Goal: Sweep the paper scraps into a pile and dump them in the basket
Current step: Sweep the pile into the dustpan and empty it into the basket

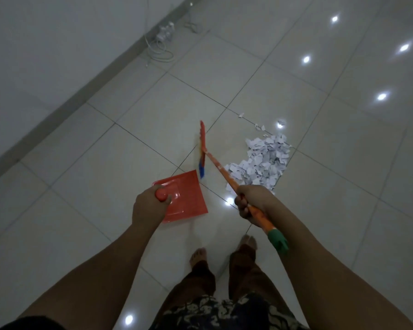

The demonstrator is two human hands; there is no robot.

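A person stands barefoot on a glossy tiled floor [320,210], both hands busy with cleaning tools. The left hand [148,206] is wrapped tight around the round-ended handle of a red dustpan [188,196], which lies just left of the paper pile with its open edge turned toward it. The right hand [250,203] is curled fast around the orange stick of a broom [215,163], whose red head with blue and yellow bristles stands left of the pile, between pile and dustpan but touching neither. A green cap ends the stick behind the hand.

The paper scraps [265,160], white and torn small, lie heaped together on the tiles, right of the broom head. A few stray scraps [260,127] lie beyond the pile, near its far edge. Well beyond the pile, by the wall [57,55], a white power strip [165,32] sits with loose cables [160,52] coiled beside it. Ceiling lights glint off the tiles around the pile.
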